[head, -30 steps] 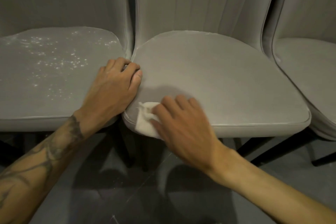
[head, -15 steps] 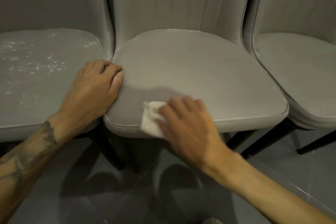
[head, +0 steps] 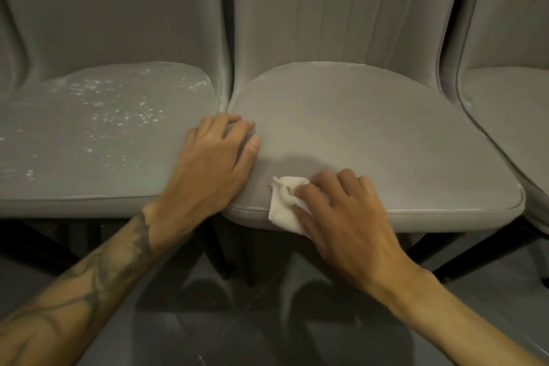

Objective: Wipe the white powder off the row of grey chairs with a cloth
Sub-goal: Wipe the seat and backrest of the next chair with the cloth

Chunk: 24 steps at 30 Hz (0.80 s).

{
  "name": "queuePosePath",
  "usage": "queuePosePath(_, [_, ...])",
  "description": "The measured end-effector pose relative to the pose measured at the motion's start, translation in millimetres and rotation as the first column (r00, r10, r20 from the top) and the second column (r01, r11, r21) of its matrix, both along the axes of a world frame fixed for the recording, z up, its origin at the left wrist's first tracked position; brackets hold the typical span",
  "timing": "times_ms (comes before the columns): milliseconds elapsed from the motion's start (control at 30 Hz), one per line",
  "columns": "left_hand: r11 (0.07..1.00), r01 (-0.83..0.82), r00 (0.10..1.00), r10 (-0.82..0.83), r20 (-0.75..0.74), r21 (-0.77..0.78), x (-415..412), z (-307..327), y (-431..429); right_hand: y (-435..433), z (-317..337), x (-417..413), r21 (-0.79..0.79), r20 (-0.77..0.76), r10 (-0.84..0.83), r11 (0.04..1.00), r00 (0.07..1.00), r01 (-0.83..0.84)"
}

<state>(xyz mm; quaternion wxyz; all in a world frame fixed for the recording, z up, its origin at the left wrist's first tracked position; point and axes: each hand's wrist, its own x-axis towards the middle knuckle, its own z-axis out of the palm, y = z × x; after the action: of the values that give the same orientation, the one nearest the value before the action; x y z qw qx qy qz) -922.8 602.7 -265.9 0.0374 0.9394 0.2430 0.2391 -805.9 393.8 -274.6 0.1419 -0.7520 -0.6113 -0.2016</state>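
Observation:
Three grey chairs stand side by side. The left chair's seat (head: pixel 89 157) is speckled with white powder (head: pixel 124 110). Only faint dust shows along the back rim of the middle chair's seat (head: pixel 371 134). My right hand (head: pixel 344 217) holds a small crumpled white cloth (head: pixel 283 205) under bent fingers and presses it on the front left edge of the middle seat. My left hand (head: pixel 214 163) lies across the gap between the left and middle seats. Its fingers curl down into the gap and its thumb lies on the middle seat's edge.
A third grey chair (head: pixel 511 104) shows at the right edge, its seat close against the middle one. Black chair legs (head: pixel 463 258) stand on a dark grey floor (head: pixel 267 321) below the seats. Tall padded backrests close off the far side.
My head swung to the right and then back left. The right hand with the cloth stays at the middle seat's front left edge, barely shifting. The left hand keeps its hold at the gap.

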Motion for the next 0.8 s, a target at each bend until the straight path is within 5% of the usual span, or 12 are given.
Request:
queuePosePath(100, [0.999, 0.02, 1.0, -0.02, -0.003, -0.04, 0, -7, -12, -30, 0, 32, -0.012, -0.027, 0.025, 1.0, 0.999, -0.025])
queuePosePath(267, [1.0, -0.01, 1.0, 0.01, 0.012, -0.026, -1, -9, -12, -75, 5, 66, -0.014, -0.004, -0.163, 0.987, 0.987, 0.162])
queuePosePath(467, [1.0, -0.012, 1.0, 0.012, 0.026, -0.024, 0, -11, -11, -59, 3, 58, -0.044, -0.001, -0.053, 0.998, 0.999, 0.053])
queuePosePath(667, [1.0, -0.013, 0.999, 0.014, 0.032, -0.014, 0, -12, -11, -130, 7, 122, 0.02, -0.043, -0.351, 0.936, 0.935, 0.352])
queuePosePath(800, [1.0, -0.008, 0.999, 0.008, 0.05, 0.002, 1, -13, -13, -93, 0, 82, 0.027, -0.042, -0.252, 0.967, 0.967, 0.253])
